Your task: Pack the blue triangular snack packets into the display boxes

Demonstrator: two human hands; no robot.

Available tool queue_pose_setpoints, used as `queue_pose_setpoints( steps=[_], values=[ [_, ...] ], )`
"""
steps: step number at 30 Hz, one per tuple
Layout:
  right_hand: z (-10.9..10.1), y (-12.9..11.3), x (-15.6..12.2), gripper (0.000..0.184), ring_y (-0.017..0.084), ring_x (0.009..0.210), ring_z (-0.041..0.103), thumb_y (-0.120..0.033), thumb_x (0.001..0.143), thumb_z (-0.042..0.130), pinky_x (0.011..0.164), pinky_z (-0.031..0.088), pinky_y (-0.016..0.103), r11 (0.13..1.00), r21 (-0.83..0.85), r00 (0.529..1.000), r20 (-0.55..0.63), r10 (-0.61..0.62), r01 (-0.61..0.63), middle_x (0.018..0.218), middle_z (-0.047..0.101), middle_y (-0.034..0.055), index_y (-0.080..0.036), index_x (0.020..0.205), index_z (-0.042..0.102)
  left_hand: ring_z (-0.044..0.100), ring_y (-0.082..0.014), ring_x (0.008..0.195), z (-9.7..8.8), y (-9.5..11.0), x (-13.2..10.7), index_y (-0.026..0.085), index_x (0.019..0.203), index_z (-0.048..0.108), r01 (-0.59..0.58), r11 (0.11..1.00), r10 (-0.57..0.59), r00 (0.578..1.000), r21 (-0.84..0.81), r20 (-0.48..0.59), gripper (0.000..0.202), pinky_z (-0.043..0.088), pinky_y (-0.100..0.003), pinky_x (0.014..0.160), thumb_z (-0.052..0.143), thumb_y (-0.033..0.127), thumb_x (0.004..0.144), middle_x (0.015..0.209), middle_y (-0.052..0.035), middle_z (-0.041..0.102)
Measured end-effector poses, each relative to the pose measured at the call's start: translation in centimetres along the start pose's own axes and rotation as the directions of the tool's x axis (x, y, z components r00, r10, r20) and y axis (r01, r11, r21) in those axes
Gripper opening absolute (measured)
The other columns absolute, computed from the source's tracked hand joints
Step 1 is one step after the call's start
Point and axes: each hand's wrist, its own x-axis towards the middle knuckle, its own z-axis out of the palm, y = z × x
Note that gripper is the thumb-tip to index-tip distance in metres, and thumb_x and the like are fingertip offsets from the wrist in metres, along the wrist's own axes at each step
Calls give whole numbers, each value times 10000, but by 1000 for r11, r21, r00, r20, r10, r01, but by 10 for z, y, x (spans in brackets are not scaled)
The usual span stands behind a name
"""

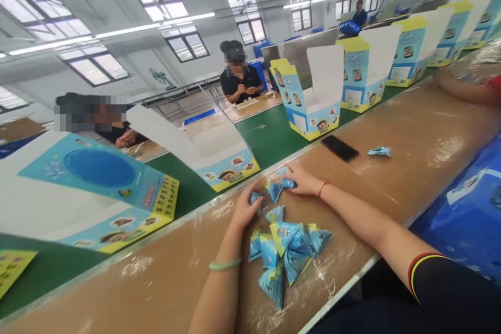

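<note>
My left hand (243, 210), a pale green bangle on its wrist, curls its fingers around a small blue snack packet (256, 198). Opposite it, my right hand (304, 180), with a red cord at the wrist, grips another blue packet (288, 183) between thumb and fingers. A further pyramid-shaped packet (274, 192) lies between the two hands. Closer to my body, a pile of blue-and-yellow packets (289, 237) rests on the brown tabletop (176, 266), between my forearms.
Open printed cartons (313, 115) stand in a row along the green strip (262, 133) beyond the tabletop. A black phone (340, 148) and a lone packet (379, 152) lie to the right. Blue plastic (465, 219) covers the right side. Other people sit across; another person's arm (465, 86) reaches in.
</note>
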Motion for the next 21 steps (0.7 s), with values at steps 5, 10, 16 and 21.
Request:
queue_pose_setpoints(
  steps=[5,10,16,21],
  values=[
    [-6,32,1,433,262,1097,592,-323,815,701,1040,468,471,969,174,965,-163,205,-176,1147,610,110,-208,1232,687,646,-324,1214,8,9,7,142,1225,698,56,997,-51,995,-59,82,535,449,-500,1123,605,442,792,1282,-148,712],
    [-14,43,1,360,227,1057,610,-370,801,722,1016,482,419,944,250,934,-230,273,-214,1108,651,76,-208,1121,698,653,-329,1206,21,21,13,146,1180,721,54,995,-46,994,-79,101,511,460,-507,1111,616,460,791,1259,-142,728],
    [-27,50,5,310,195,909,649,-357,782,706,851,540,347,930,278,892,-314,324,-240,1000,690,64,-157,1018,686,658,-326,1207,35,37,21,153,1197,725,27,995,-7,980,-96,201,537,473,-510,1106,602,513,817,1265,-136,727],
    [-46,56,5,259,178,813,634,-334,835,630,759,546,318,927,285,863,-370,342,-245,913,668,38,-161,1027,653,641,-360,1234,21,51,16,168,1153,743,7,994,4,996,-108,94,547,463,-543,1116,606,579,818,1262,-158,723]
  ],
)
